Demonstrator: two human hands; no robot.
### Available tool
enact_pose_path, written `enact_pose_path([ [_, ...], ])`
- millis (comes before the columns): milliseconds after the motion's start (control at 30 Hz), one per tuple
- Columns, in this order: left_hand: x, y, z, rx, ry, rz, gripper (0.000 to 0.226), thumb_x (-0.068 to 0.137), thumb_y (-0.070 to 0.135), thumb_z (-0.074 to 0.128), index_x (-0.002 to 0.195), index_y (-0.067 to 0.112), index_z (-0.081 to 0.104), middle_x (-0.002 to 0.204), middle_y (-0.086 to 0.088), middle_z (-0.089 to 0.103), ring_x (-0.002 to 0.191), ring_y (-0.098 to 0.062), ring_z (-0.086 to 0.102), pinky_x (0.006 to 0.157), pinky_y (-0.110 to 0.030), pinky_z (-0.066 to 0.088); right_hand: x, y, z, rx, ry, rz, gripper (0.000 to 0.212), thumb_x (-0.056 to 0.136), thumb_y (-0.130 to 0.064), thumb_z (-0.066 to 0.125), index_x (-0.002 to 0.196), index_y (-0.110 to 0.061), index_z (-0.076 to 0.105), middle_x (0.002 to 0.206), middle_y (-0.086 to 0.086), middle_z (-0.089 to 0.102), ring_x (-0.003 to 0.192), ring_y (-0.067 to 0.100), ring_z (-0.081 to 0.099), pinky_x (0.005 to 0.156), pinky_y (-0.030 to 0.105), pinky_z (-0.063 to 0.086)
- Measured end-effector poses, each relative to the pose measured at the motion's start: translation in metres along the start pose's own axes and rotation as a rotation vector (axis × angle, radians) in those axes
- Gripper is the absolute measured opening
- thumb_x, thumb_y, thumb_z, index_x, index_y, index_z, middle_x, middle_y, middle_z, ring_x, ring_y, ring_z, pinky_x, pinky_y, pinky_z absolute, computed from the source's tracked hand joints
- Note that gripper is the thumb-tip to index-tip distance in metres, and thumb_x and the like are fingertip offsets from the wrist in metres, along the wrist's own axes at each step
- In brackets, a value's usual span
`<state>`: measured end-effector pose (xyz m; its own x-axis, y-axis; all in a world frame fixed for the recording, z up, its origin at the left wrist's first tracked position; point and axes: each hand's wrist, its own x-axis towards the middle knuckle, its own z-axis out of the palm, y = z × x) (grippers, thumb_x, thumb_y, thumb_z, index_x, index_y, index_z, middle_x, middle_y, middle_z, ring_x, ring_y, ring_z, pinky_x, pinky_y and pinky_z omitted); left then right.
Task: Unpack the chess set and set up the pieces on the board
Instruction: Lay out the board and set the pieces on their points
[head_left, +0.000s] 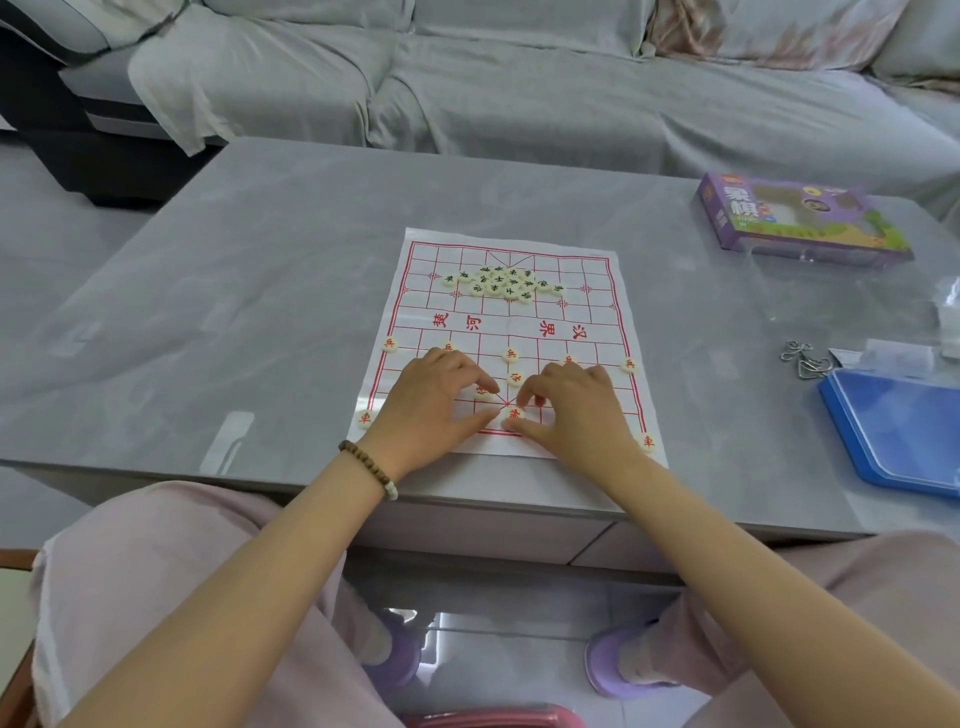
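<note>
Piece (514, 414) between left hand (436, 395), right hand (576, 410)

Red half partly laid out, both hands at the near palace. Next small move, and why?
Probably nudge the red piece between the thumbs onto the near-edge centre point of the board. The left hand and right hand flank it; pawns and corner pieces already sit placed, while the black pile waits heaped on the far side.
</note>
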<state>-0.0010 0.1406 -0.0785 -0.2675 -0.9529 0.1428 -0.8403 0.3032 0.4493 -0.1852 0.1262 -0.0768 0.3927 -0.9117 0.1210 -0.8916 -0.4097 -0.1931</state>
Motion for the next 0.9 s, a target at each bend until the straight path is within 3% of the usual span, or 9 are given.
enact_pose_path([
  [267,0.000,0.011,0.013,0.060,-0.070,0.095,0.041,0.080,0.057,0.058,0.116,0.036,0.058,0.126,0.014,0.052,0.119,-0.007,0.036,0.099,-0.024,0.024,-0.017,0.047,-0.025,0.134,-0.161,-0.036,0.024,0.084,-0.045,0.061,0.107,-0.041,0.065,0.107,-0.011,0.055,0.100,0.006,0.042,0.089,0.022,0.021],
  [433,-0.002,0.011,0.016,0.085,-0.107,0.089,0.049,0.077,0.064,0.054,0.119,0.039,0.055,0.129,0.015,0.050,0.121,-0.007,0.035,0.099,-0.026,0.024,-0.022,0.050,-0.024,0.215,-0.121,0.010,0.031,0.079,-0.050,0.065,0.108,-0.038,0.063,0.107,-0.012,0.059,0.099,0.007,0.047,0.095,0.028,0.031],
  [600,-0.003,0.010,0.015,0.077,-0.102,0.086,0.048,0.077,0.064,0.055,0.118,0.039,0.056,0.127,0.014,0.051,0.120,-0.007,0.036,0.099,-0.025,0.023,-0.022,0.046,-0.020,0.167,-0.077,0.011,0.024,0.080,-0.050,0.064,0.099,-0.035,0.067,0.105,-0.012,0.060,0.103,0.009,0.049,0.097,0.027,0.025],
  [900,-0.003,0.008,0.015,0.070,-0.097,0.089,0.049,0.076,0.065,0.055,0.118,0.040,0.056,0.126,0.015,0.051,0.119,-0.007,0.037,0.097,-0.023,0.021,-0.028,0.056,-0.030,0.200,-0.171,-0.006,0.023,0.081,-0.044,0.065,0.103,-0.036,0.067,0.108,-0.013,0.058,0.104,0.008,0.046,0.092,0.020,0.019],
])
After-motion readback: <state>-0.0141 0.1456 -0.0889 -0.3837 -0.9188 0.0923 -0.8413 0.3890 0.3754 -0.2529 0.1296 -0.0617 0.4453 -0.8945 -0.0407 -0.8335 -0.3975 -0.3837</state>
